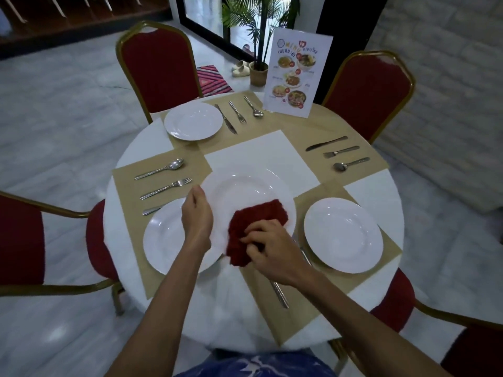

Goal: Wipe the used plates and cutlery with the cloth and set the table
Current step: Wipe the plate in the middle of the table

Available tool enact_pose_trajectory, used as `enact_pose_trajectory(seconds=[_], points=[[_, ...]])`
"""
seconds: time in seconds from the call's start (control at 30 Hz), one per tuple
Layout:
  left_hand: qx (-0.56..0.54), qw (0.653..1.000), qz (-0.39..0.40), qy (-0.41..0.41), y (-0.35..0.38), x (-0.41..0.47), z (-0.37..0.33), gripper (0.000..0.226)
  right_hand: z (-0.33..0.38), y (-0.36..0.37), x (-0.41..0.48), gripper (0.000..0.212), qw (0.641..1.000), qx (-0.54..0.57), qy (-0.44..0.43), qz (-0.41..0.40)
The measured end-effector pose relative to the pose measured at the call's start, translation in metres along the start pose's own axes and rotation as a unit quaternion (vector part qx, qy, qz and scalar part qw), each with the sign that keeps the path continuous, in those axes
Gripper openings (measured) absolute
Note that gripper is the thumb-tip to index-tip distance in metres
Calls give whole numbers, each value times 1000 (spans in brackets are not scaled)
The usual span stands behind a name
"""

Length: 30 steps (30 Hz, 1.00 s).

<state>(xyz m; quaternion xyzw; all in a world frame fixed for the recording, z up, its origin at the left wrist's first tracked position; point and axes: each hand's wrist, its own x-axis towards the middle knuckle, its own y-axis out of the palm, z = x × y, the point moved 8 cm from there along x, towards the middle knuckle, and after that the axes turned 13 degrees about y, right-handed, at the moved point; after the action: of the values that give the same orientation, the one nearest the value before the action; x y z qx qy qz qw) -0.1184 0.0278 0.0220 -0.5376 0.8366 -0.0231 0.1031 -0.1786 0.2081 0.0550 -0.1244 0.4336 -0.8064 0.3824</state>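
While my left hand (196, 213) pinches the left rim of a white plate (245, 186) and holds it up over the round table (130, 148), my right hand (268, 248) presses a bunched dark red cloth (254, 229) onto the plate's near-right part, fingers closed on the fabric. The plate hangs above the table's middle, tilted twd me, partly covering a white plate at the near-left edge (163, 240). Another white plate (343, 235) sits at the near-right edge on a tan placemat (299, 317); a third (193, 120) rests at the far-left edge. A metal handle (280, 293) shows under my right wrist on the near mat; which utensil it is, I can't tell. At the left edge lie a spoon (160, 168) & fork (166, 188), w/ a third handle mostly hidden by the plate. At the right edge: knife (326, 143), fork (341, 151), spoon (351, 163). At the far edge a menu card (296, 74) stands upright. Red chairs w/ gold frames (160, 66) ring the table.
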Motion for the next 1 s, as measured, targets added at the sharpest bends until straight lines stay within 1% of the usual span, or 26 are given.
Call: enact_pose_trajectory(seconds=[0.07,0.1,0.13,0.17,0.2,0.27,0.33,0.37,0.4,0.47,0.5,0.53,0.57,0.6,0.63,0.67,0.73,0.77,0.8,0.83,0.9,0.93,0.97,1.0], points=[[-13,1000,10,-7,-3,-3,4,53,-25,-22,12,38,996,-42,31,-67],[-11,1000,24,-9,1,-8,5,53,-35,-32,23,36,991,-56,57,-110],[-9,999,37,-13,7,-15,7,53,-39,-38,33,33,985,-61,92,-130],[-12,999,47,-13,13,-21,8,54,-34,-36,41,31,983,-57,117,-128],[-10,998,53,-12,19,-25,10,53,-20,-26,45,31,986,-39,116,-115],[8,999,48,2,21,-26,6,47,15,-2,36,35,995,24,74,-68],[3,1000,23,5,7,-19,2,42,29,8,11,34,997,72,38,0],[-22,1000,13,-7,-1,-16,1,41,23,7,-1,30,997,71,37,24],[-43,999,5,-22,-8,-14,2,42,14,2,-9,28,998,46,31,27],[-60,997,11,-37,-10,-13,7,43,-12,-15,-2,29,999,-21,42,-11],[-61,997,22,-34,-6,-17,7,45,-23,-23,11,28,995,-66,60,-39],[-51,998,37,-30,1,-24,8,49,-30,-29,26,24,989,-89,96,-62],[-32,998,56,-22,10,-33,9,52,-31,-32,38,21,984,-90,129,-85],[-17,997,69,-14,18,-42,9,52,-26,-31,47,23,980,-79,153,-97],[-2,997,77,-4,24,-48,8,49,-17,-25,50,27,981,-58,159,-96],[14,997,77,2,25,-50,7,47,-5,-17,47,31,986,-33,139,-82],[25,998,52,-5,12,-41,4,45,21,6,22,38,999,10,46,-9],[4,999,38,-17,3,-32,3,43,23,13,6,40,999,12,20,33],[-23,999,28,-33,-6,-25,5,39,16,12,-4,39,998,-10,24,62],[-41,998,23,-46,-13,-21,6,35,3,5,-5,37,996,-55,36,54],[-47,997,37,-47,-15,-23,8,35,-26,-20,12,33,981,-168,94,-17],[-43,997,50,-46,-10,-29,10,38,-37,-30,20,30,971,-195,129,-52],[-36,996,63,-47,-1,-38,12,40,-41,-35,29,29,968,-183,150,-85],[-29,996,73,-44,8,-46,13,41,-37,-34,36,29,974,-137,149,-104]])
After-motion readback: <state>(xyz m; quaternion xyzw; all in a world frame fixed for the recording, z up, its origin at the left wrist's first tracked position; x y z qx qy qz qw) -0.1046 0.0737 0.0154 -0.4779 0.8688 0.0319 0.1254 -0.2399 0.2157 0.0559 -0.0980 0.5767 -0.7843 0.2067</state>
